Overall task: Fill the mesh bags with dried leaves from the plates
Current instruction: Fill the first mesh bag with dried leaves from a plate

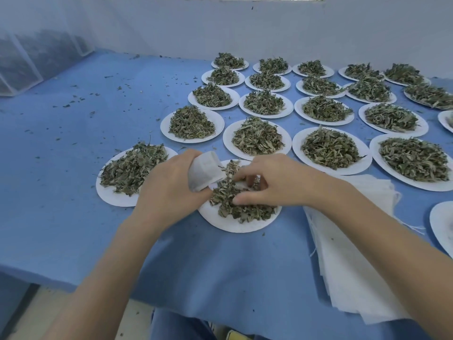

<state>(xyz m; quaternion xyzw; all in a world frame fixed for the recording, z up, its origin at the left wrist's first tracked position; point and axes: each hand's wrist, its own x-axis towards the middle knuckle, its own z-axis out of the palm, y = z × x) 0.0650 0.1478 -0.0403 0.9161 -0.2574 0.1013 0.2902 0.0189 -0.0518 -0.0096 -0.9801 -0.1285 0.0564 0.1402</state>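
Leaves (241, 204) on the nearest plate (232, 223) are pinched by the right hand (274, 182), with the left hand (169, 190) at 9 o'clock gripping one mesh bag (206, 171), a stack of flat bags (348, 253) at 4 o'clock, and some twenty heaped plates beyond on the desk (73, 168).

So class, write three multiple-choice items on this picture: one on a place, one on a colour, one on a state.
1. Where is the stack of empty bags?
A. under the right arm
B. on the far left
C. on a plate

2. What colour is the table cover?
A. green
B. blue
C. red

3. What does the left hand hold?
A. nothing
B. a plate
C. a mesh bag

Answers: 1 A, it lies at the table's near right. 2 B, blue everywhere. 3 C, fingers wrap the bag while the right hand gathers leaves.
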